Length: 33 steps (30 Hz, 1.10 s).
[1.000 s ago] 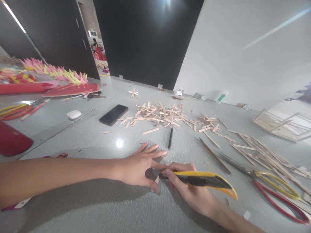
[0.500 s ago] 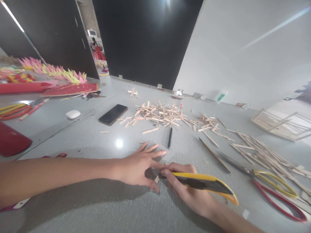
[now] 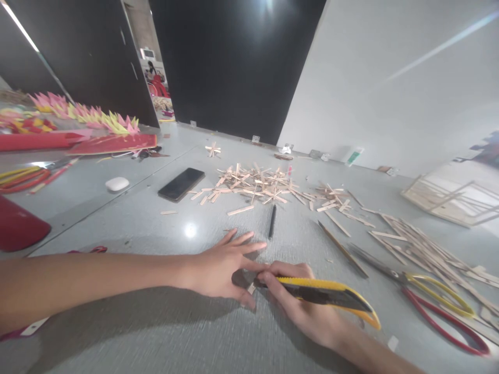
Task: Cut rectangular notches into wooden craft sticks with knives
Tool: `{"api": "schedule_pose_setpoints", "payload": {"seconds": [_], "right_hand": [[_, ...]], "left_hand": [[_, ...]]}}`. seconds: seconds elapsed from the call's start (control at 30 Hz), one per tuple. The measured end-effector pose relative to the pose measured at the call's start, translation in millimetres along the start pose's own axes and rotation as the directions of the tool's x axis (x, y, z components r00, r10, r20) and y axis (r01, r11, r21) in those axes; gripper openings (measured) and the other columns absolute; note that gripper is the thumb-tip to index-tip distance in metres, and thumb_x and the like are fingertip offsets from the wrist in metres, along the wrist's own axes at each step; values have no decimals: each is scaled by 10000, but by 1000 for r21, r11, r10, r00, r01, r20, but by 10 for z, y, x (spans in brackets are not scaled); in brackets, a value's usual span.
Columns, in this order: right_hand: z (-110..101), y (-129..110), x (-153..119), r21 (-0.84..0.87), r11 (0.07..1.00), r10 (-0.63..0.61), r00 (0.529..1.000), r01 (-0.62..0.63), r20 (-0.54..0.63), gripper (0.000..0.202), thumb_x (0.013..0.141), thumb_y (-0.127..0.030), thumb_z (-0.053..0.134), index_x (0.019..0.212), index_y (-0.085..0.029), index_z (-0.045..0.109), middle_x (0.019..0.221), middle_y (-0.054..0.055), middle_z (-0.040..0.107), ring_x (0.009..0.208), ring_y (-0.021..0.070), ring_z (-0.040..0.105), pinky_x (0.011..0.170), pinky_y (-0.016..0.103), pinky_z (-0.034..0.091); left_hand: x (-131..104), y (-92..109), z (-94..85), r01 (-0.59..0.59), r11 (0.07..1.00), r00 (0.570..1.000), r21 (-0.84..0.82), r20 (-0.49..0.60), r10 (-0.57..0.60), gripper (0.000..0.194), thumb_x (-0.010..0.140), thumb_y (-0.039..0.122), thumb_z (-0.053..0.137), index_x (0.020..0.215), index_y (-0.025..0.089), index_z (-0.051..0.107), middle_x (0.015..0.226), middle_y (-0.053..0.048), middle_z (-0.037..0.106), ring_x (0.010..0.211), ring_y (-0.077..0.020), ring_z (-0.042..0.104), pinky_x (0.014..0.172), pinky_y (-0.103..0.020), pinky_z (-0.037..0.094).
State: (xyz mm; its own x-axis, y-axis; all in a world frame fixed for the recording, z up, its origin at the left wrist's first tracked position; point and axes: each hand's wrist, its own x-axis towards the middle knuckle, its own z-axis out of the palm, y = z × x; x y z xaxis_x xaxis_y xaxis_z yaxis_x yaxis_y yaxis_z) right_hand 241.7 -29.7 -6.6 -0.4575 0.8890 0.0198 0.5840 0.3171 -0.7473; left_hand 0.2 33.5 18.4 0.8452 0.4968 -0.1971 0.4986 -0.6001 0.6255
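My right hand (image 3: 300,301) is closed around a yellow and black box cutter (image 3: 331,295), its front end pointing left toward my left hand. My left hand (image 3: 228,267) lies on the grey tabletop (image 3: 156,332) with its fingers spread. Its index finger touches the fingertips of my right hand. Between the left thumb and index finger, at the cutter's front end, a small pale piece of wood (image 3: 252,289) shows in part. Whether the left fingers press on it cannot be made out. A black pen (image 3: 272,222) lies just beyond both hands.
Short wooden sticks (image 3: 253,184) lie heaped farther back, beside a phone (image 3: 181,184). To the right are scissors (image 3: 440,301), a brown pencil-like stick (image 3: 343,249), long wooden strips (image 3: 424,249) and a wooden frame (image 3: 452,200). A white case (image 3: 117,184) sits at left.
Both hands and the box cutter stay almost exactly where they were. Only a very slight shift of the view shows.
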Motion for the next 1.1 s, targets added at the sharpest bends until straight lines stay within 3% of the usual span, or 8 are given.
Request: {"api": "schedule_pose_setpoints", "payload": {"seconds": [0.2,0.47,0.63,1.1], "right_hand": [[-3,-73,21,5,999,-36,999,36,-26,408,1087,-505,464,890,-250,714,783,0,704,747,181,642,773,367,486],[-5,-152,52,24,994,-108,994,109,-33,410,1103,-449,420,914,-228,710,699,-19,636,641,147,585,693,333,449],[21,-107,65,53,987,-152,988,153,-10,385,1110,-421,415,844,-224,613,645,-60,525,540,100,481,602,281,413],[-6,-52,78,47,982,-185,980,182,73,398,1134,-451,335,895,-234,567,663,-58,592,562,109,529,654,301,399]], "left_hand": [[-8,11,3,2,1000,1000,-21,2,-2,816,873,719,729,1586,434,451,1769,-65,136,1619,-433,-29,1240,-741,-39],[-3,-19,25,-5,1000,1000,-19,-24,4,776,866,704,748,1553,432,510,1772,-53,157,1623,-430,-11,1242,-742,-34],[3,37,2,27,999,1000,-29,-10,-28,681,880,680,749,1494,435,584,1774,-35,153,1624,-425,-15,1243,-746,-9],[12,28,22,32,999,999,-28,-38,-33,619,849,607,820,1414,407,667,1764,-47,198,1621,-446,33,1242,-754,28]]}}
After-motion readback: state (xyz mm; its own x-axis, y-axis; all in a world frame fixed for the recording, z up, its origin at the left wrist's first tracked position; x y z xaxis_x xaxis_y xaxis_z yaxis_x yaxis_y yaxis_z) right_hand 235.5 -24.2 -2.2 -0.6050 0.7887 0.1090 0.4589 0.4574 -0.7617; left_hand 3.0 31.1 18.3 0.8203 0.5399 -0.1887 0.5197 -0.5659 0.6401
